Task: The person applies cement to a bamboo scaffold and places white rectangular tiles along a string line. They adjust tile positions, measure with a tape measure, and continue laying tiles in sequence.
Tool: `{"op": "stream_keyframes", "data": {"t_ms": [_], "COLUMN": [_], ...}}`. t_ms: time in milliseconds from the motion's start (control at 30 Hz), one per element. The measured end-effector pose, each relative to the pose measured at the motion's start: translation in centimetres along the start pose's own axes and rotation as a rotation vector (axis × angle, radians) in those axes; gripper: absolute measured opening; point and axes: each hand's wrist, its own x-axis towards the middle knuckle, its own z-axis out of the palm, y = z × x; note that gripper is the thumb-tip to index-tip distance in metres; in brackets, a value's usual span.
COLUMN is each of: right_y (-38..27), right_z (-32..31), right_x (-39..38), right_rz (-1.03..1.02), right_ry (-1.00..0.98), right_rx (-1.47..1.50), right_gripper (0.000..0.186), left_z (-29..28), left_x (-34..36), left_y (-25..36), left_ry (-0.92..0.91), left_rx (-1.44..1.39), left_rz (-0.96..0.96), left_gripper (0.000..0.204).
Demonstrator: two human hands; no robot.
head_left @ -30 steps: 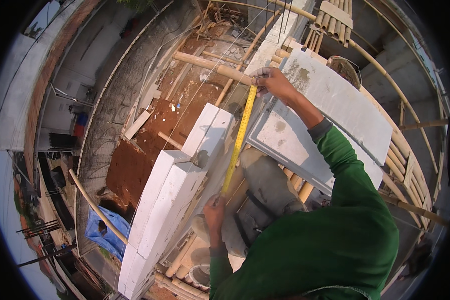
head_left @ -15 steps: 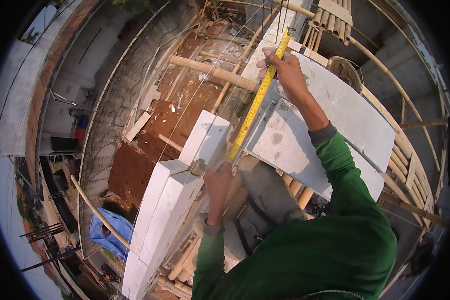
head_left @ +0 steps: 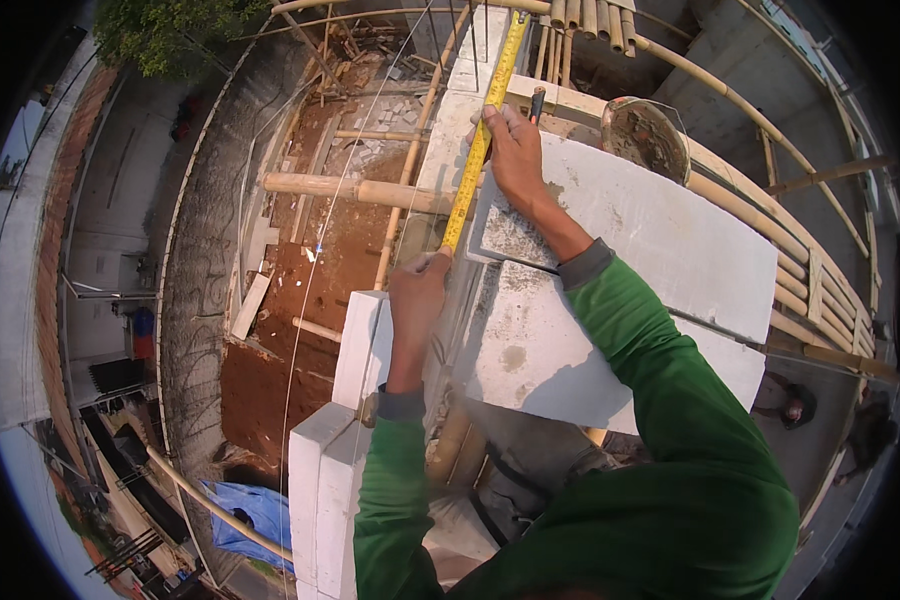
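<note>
A yellow tape measure blade [head_left: 467, 192] stretches between my hands and runs on past the right one, up to the far end of the white block wall. My left hand [head_left: 419, 300] is closed around its near end; any case inside the palm is hidden. My right hand [head_left: 515, 152] pinches the blade between thumb and fingers farther along. Under my right forearm lie two large white blocks, the farther block [head_left: 630, 215] and the nearer block [head_left: 555, 335]. Upright white blocks [head_left: 362, 350] stand in a row beside and below my left hand.
A bucket of mortar [head_left: 650, 140] sits beyond the large blocks, near a dark tool handle [head_left: 537, 104]. Bamboo poles [head_left: 400, 195] cross the left side above reddish soil [head_left: 260, 400]. A taut string [head_left: 315, 255] runs along the wall. Below left hangs a blue tarp [head_left: 245, 515].
Both hands have shifted farther along the wall with the tape, away from the near upright blocks. The view has moved too, bringing the bucket and large blocks more fully into sight.
</note>
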Motion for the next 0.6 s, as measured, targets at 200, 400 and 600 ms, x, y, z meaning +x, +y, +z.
{"op": "stream_keyframes", "data": {"t_ms": [200,400,600], "right_y": [-1.5,-3.5,-4.7], "right_z": [0.1,-1.3,-4.0], "right_x": [-1.2,-1.1,1.3], "right_rz": [-0.098,-0.273,-0.252], "right_ry": [-0.02,-0.068,0.16], "right_rx": [-0.287,-0.249,-0.026], "right_gripper": [0.037,0.059,0.053], "left_z": [4.4,9.2,13.0], "left_x": [4.5,6.6,7.6], "left_y": [7.9,16.2,20.4], "left_ry": [0.066,-0.246,-0.362], "left_rx": [-0.186,-0.815,-0.661], "left_rz": [0.047,-0.009,0.167], "left_gripper": [0.03,0.032,0.03]}}
